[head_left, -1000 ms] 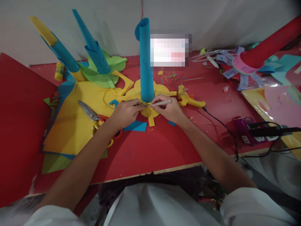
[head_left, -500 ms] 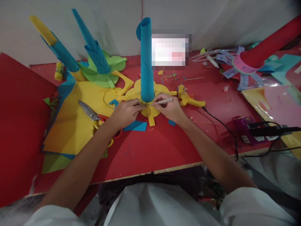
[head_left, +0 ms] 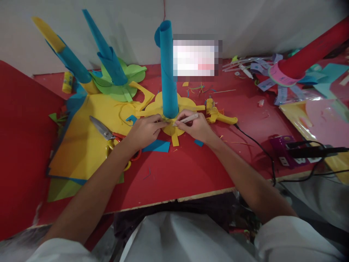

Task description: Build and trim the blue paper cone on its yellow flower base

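In the middle, a blue paper tube (head_left: 169,72) rises from a yellow flower-shaped paper base (head_left: 188,103) with strips sticking out. My right hand (head_left: 197,126) closes around a pale pen (head_left: 190,118), its tip low over the yellow paper in front of the tube. Opposite it, my left hand (head_left: 145,130) has its thumb and fingers pressed together at the base's front left edge; what they pinch is too small to make out. A yellow glue gun (head_left: 222,117) lies just beyond my right hand. Under my left forearm are scissors (head_left: 102,129) with red and yellow handles.
Yellow paper sheets (head_left: 73,145) are stacked at left. Behind them stand a green paper flower (head_left: 139,74) with a blue tube and a glue stick (head_left: 67,82). A purple power strip (head_left: 283,149) with black cables sits right. A red tube (head_left: 313,51) leans at far right.
The pen and my right fingertips have shifted slightly left and down over the yellow paper. The blue tube's top leans slightly further left. My left hand stays in place.
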`<state>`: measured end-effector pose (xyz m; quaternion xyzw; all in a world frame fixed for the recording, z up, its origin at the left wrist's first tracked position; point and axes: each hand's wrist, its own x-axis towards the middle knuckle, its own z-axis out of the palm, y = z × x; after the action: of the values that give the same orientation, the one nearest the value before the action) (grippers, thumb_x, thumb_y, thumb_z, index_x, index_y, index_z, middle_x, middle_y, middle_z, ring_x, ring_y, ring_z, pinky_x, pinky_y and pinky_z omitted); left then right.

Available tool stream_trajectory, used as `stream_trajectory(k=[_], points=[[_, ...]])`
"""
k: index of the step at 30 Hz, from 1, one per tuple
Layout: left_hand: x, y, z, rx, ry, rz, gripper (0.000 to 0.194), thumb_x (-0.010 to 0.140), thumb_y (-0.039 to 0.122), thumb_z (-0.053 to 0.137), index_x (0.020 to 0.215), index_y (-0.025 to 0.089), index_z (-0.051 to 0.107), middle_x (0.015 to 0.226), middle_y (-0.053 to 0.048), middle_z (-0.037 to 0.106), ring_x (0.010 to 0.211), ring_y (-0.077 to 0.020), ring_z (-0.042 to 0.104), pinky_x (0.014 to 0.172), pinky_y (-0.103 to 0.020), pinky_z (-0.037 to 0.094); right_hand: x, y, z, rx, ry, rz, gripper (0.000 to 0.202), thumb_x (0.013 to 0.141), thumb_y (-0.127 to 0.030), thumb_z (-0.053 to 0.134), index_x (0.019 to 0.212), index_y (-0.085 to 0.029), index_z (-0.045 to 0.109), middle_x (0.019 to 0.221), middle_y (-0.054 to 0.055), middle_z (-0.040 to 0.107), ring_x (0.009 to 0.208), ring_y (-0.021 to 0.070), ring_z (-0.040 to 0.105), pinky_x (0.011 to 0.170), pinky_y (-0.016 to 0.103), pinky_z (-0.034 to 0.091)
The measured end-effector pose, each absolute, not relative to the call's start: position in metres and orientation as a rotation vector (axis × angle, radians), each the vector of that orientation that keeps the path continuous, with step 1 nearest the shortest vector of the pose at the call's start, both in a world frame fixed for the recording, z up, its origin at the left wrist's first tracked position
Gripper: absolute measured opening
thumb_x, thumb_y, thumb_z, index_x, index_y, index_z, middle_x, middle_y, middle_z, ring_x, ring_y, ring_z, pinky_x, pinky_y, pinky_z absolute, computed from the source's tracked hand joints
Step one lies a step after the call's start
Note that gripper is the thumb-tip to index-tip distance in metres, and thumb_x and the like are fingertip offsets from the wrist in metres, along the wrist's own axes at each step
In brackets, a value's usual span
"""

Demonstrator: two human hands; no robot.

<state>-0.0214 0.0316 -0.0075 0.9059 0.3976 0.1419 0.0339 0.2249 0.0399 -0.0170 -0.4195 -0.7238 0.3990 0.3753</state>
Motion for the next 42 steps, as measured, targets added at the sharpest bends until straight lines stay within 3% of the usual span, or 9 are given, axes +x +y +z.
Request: stream_trajectory(k=[13,20,28,36,42], points=[[-0.0227,0.0318,-0.0065,2.772,1.218,0.420,0.045,0.096,0.010,0.043,0.121,0.020,0.079,0.110,-0.007,0.075,0.096,-0.0211,0.072,0.075,-0.030,0.051,0.2250,0.0413,-0.0209,-1.053,-1.822,1.046,0.023,0.090,-0.037,0.069,0.078,-0.021,0.060,0.063,-0.004,0.056,0.058,0.0106,0.046,0.054,0.027,0.034],[-0.0228,0.0307,-0.0060,2.768,1.170,0.432,0.044,0.096,0.010,0.043,0.121,0.018,0.078,0.110,-0.009,0.075,0.095,-0.0216,0.072,0.073,-0.030,0.050,0.2250,0.0381,-0.0168,-0.995,-1.719,1.111,0.029,0.089,-0.047,0.070,0.079,-0.021,0.061,0.065,-0.003,0.058,0.057,0.0105,0.046,0.051,0.026,0.035],[-0.0254,0.0303,-0.0109,2.749,0.991,0.479,0.045,0.093,0.006,0.044,0.113,0.024,0.079,0.108,-0.006,0.076,0.094,-0.0180,0.071,0.077,-0.027,0.051,0.2235,0.0370,-0.0160,-1.062,-1.793,1.077,0.021,0.086,-0.035,0.068,0.076,-0.021,0.056,0.061,-0.005,0.051,0.054,0.0091,0.041,0.051,0.026,0.031],[-0.0252,0.0303,-0.0105,2.775,0.996,0.494,0.044,0.095,0.007,0.043,0.110,0.024,0.080,0.104,-0.004,0.076,0.092,-0.0175,0.072,0.070,-0.026,0.048,0.2227,0.0345,-0.0133,-1.045,-1.882,1.093,0.025,0.088,-0.040,0.069,0.077,-0.021,0.057,0.065,-0.003,0.058,0.059,0.0106,0.049,0.055,0.027,0.036],[-0.0260,0.0308,-0.0089,2.753,1.005,0.447,0.044,0.094,0.006,0.045,0.114,0.025,0.079,0.109,-0.004,0.076,0.095,-0.0176,0.071,0.074,-0.026,0.049,0.2234,0.0358,-0.0141,-1.107,-1.893,1.023,0.023,0.085,-0.036,0.067,0.074,-0.021,0.054,0.062,-0.004,0.056,0.056,0.0101,0.046,0.054,0.027,0.035]])
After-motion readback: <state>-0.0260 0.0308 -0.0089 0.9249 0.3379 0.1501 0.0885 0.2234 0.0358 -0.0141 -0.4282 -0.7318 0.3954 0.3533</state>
